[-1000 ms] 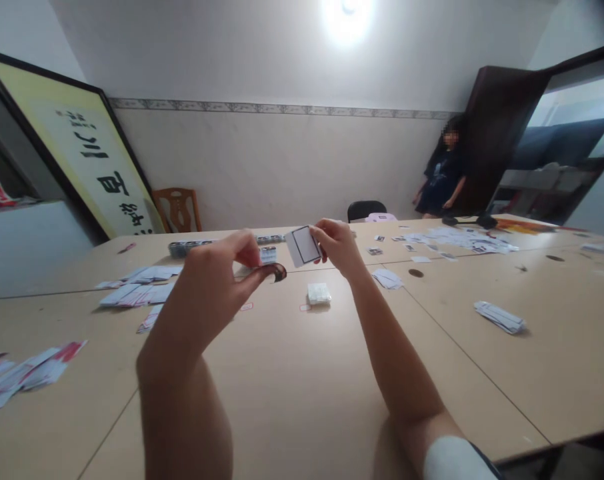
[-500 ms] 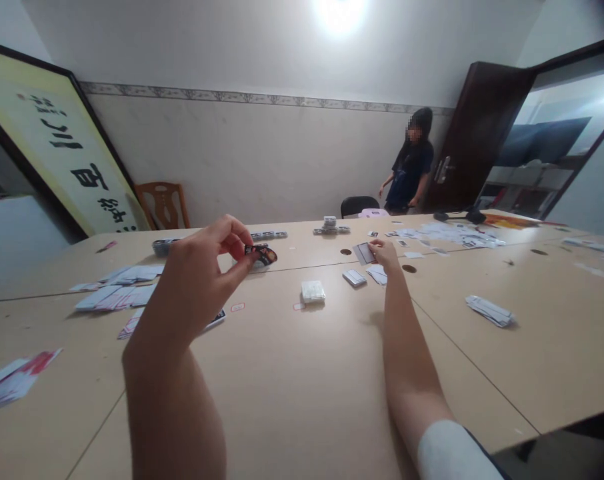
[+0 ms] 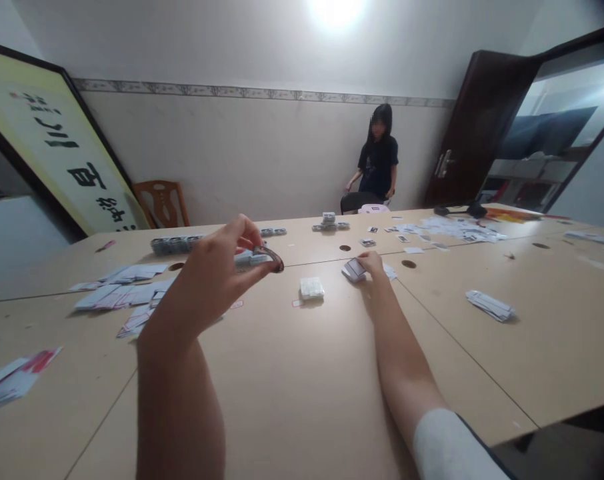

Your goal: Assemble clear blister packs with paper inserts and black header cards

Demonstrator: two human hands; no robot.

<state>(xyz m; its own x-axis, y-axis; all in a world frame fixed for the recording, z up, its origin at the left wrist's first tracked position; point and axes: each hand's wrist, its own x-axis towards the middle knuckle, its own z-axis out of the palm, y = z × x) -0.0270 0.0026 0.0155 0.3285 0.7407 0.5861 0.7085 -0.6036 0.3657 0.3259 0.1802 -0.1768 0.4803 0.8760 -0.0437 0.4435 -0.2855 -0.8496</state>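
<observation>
My left hand (image 3: 237,257) is raised over the table, thumb and fingers pinching a bent, dark printed card (image 3: 271,257). Farther right, my right hand (image 3: 372,262) is closed on a pale card with a dark outline (image 3: 356,267). This card lies over or just above a small card stack; whether it touches cannot be made out. Between both hands sits a clear plastic box (image 3: 311,289) with pale contents, beside a small red-edged label (image 3: 297,303). Another such label (image 3: 237,305) is partly covered by my left hand.
White paper envelopes or sheets (image 3: 112,297) are heaped on the left. Small clear cases (image 3: 175,245) line the far side, with more stacked cases (image 3: 329,223) mid-table. A paper bundle (image 3: 491,305) and scattered papers (image 3: 462,230) are right. A person (image 3: 379,160) stands behind a black chair (image 3: 356,201).
My right hand has moved left and down with its card to the stack. The card in my left hand has turned edge-on. The person has moved left, behind the chair.
</observation>
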